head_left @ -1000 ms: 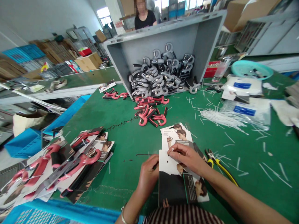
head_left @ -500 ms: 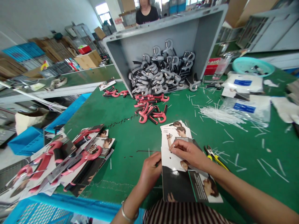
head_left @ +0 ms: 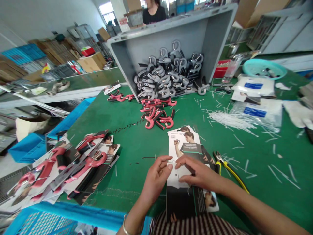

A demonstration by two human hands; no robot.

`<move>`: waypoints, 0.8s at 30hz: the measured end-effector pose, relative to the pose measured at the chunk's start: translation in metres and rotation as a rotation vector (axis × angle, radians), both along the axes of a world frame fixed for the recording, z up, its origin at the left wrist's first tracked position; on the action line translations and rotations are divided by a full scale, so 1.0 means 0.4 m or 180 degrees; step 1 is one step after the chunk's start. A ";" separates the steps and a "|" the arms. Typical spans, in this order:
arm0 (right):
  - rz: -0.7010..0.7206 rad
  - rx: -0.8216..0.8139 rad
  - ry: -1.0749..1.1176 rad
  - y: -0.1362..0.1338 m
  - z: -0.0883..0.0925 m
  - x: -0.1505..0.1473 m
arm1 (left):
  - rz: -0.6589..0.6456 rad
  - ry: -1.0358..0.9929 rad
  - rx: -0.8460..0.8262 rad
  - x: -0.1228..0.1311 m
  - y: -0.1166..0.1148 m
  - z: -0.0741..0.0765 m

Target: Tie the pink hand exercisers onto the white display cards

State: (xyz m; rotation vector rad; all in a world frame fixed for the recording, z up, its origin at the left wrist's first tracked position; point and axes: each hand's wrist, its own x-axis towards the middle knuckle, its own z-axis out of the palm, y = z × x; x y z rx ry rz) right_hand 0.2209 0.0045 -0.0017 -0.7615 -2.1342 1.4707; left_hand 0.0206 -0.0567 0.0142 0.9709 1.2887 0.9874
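Note:
In front of me a stack of printed cardboard backing cards (head_left: 182, 202) lies at the table's near edge. My left hand (head_left: 157, 176) is at the left side of the top card, thumb and fingers closed around a small white cable tie (head_left: 173, 162). My right hand (head_left: 198, 171) hovers over the card's right half, index finger beside the tie and thumb held apart below. Small holes show in the card. Diagonal cutters (head_left: 228, 168) with yellow-black handles lie right of the cards, jaws toward the back.
Carded red hand grips (head_left: 85, 166) are heaped at left. Loose red hand grips (head_left: 156, 117) lie before a tipped grey crate (head_left: 207, 42) holding grey grips. Loose white cable ties (head_left: 230, 120), plastic bags (head_left: 256, 116) and a turquoise basin (head_left: 265, 63) are at right. A person (head_left: 154, 14) is behind.
My left hand has risen from the card's left edge onto its face. My right hand has shifted slightly down, with thumb and index spread. The stack has tilted and moved slightly left.

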 end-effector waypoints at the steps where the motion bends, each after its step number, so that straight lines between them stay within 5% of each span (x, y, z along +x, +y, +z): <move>1: -0.0013 0.0086 -0.0087 -0.007 -0.009 -0.001 | -0.0027 0.0009 -0.0049 0.004 -0.004 -0.005; 6: 0.0126 0.0289 -0.0243 -0.035 -0.042 -0.008 | 0.0065 0.0260 -0.0076 0.015 -0.033 -0.009; 15: -0.0055 0.0461 -0.0091 -0.058 -0.062 -0.038 | 0.0242 -0.0522 -0.0606 0.002 -0.094 0.010; 24: -0.0142 0.1179 -0.0001 -0.067 -0.066 -0.046 | 0.0335 -0.0462 -0.0656 0.001 -0.083 -0.005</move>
